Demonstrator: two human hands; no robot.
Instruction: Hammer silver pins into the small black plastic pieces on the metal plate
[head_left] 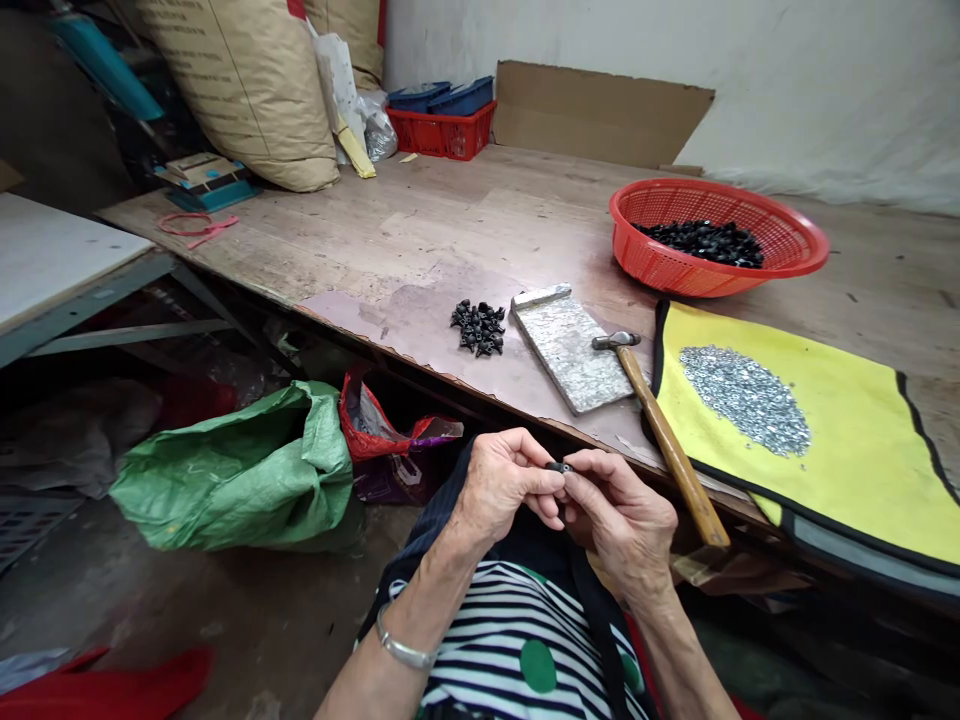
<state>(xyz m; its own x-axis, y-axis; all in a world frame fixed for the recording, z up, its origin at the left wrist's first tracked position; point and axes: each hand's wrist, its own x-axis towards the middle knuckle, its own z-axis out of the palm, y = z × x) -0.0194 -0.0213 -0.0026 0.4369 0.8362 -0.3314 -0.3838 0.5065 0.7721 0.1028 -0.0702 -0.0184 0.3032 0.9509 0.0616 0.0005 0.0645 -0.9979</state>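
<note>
Between my two hands, just in front of the bench edge, is a small black part (555,467). My left hand (506,480) pinches it between thumb and fingertips. My right hand (619,505) closes its thumb and forefinger at the part's other end; whether a tiny metal piece is there too is hard to make out. Beyond my hands, a pile of similar black parts (478,328) lies on the bench. Right of it rests a flat metal plate (574,350), with the head of a wooden-handled hammer (667,435) over its corner.
A red plastic basket (810,245) holds many black parts. Small shiny metal pieces (746,400) lie heaped on a yellow cloth (862,440). An open green sack (240,480) stands below the bench at left. Paper sacks (247,90) and a red crate (442,132) stand at the back.
</note>
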